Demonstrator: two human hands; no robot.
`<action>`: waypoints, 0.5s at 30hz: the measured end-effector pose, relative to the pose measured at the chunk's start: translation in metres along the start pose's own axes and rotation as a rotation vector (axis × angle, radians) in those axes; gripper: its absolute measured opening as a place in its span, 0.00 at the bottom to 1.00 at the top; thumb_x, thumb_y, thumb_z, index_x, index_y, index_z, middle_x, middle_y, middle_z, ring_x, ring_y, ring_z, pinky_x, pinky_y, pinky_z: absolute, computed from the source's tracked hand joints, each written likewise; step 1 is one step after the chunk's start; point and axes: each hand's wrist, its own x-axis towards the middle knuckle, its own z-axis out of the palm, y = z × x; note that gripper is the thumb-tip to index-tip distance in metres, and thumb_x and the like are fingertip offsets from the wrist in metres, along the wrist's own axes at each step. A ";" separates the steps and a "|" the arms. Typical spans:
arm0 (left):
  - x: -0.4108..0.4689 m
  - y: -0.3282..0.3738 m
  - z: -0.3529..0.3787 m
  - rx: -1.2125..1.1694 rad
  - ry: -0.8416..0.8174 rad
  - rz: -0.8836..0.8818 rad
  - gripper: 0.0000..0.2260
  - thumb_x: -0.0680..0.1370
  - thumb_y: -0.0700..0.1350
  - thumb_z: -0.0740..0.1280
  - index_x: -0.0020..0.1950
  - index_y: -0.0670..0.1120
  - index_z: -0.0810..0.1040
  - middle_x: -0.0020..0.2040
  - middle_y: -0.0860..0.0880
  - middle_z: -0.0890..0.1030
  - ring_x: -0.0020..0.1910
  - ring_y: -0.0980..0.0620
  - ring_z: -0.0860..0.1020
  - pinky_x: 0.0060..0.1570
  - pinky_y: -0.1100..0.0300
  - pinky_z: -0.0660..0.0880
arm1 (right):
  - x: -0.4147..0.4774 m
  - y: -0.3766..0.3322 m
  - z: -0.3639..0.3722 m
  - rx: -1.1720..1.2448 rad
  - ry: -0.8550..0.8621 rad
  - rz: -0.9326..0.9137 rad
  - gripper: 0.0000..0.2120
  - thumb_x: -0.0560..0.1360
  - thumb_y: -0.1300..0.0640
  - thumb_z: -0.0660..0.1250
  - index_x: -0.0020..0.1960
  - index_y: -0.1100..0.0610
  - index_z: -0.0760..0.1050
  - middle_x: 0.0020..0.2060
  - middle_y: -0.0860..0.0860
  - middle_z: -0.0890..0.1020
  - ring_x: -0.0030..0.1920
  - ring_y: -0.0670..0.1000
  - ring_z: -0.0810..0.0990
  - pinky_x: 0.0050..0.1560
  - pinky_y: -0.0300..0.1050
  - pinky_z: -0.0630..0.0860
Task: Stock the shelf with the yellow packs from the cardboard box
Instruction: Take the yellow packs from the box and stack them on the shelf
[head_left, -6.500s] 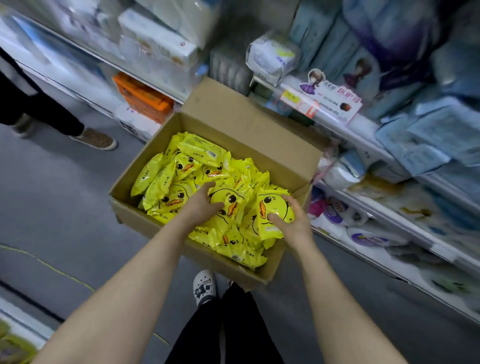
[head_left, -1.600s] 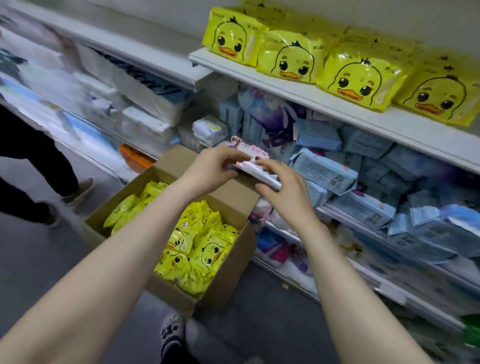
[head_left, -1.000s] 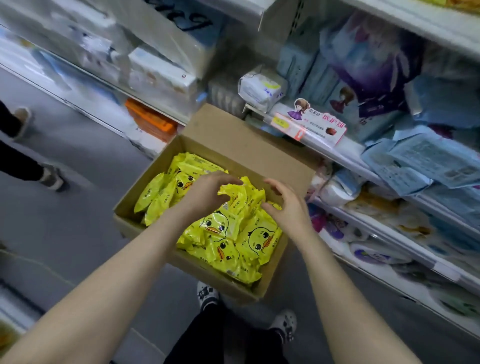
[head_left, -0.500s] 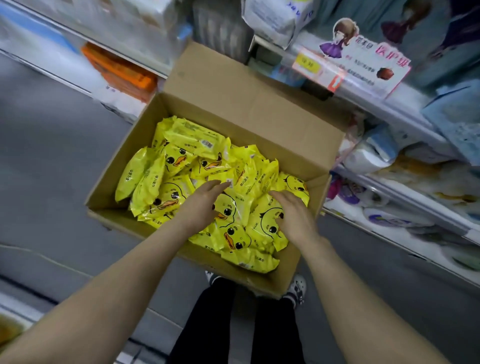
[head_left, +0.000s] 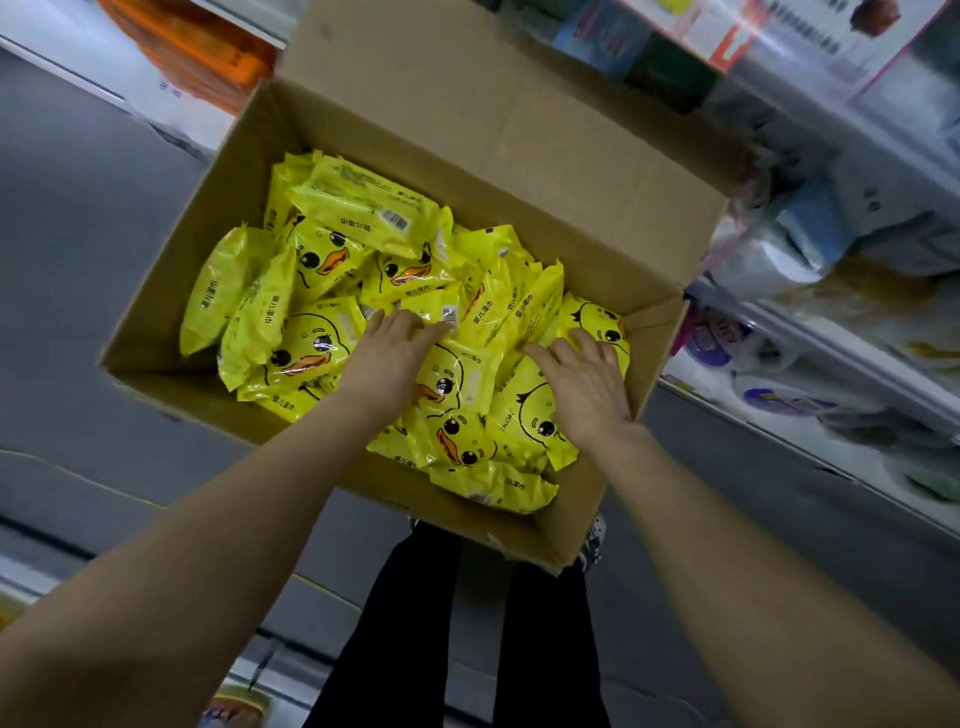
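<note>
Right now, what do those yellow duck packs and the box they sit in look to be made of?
Yellow packs: thin glossy plastic film, probably; creases and bright highlights show on them. Cardboard box: plain brown cardboard, matt, folded at its flaps; corrugation cannot be seen.

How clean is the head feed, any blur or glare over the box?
Head view: yellow packs in the cardboard box are sharp, with glare spots on the film; shelf goods at right are smeared by blur; wide-angle stretch swells the forearms near the bottom edge; left hand and right hand are evenly lit.
</note>
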 end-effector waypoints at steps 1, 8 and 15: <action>0.000 0.000 -0.002 0.002 -0.001 -0.007 0.40 0.69 0.46 0.77 0.77 0.52 0.61 0.68 0.42 0.68 0.70 0.40 0.64 0.74 0.47 0.52 | 0.000 0.000 -0.001 -0.018 -0.002 -0.001 0.40 0.71 0.65 0.69 0.77 0.48 0.56 0.69 0.52 0.69 0.74 0.61 0.57 0.71 0.55 0.55; 0.000 0.004 -0.018 0.131 -0.048 -0.041 0.25 0.74 0.53 0.71 0.70 0.52 0.70 0.64 0.45 0.74 0.63 0.43 0.70 0.59 0.52 0.67 | 0.007 -0.005 -0.010 -0.049 -0.039 -0.085 0.18 0.74 0.64 0.66 0.62 0.50 0.76 0.69 0.54 0.69 0.76 0.62 0.53 0.74 0.59 0.54; -0.018 0.010 -0.030 0.042 -0.069 -0.144 0.21 0.78 0.58 0.65 0.67 0.50 0.69 0.48 0.43 0.82 0.50 0.42 0.79 0.48 0.54 0.71 | -0.007 0.000 -0.023 0.066 -0.124 -0.115 0.16 0.70 0.60 0.71 0.56 0.50 0.74 0.55 0.52 0.80 0.68 0.56 0.70 0.68 0.48 0.58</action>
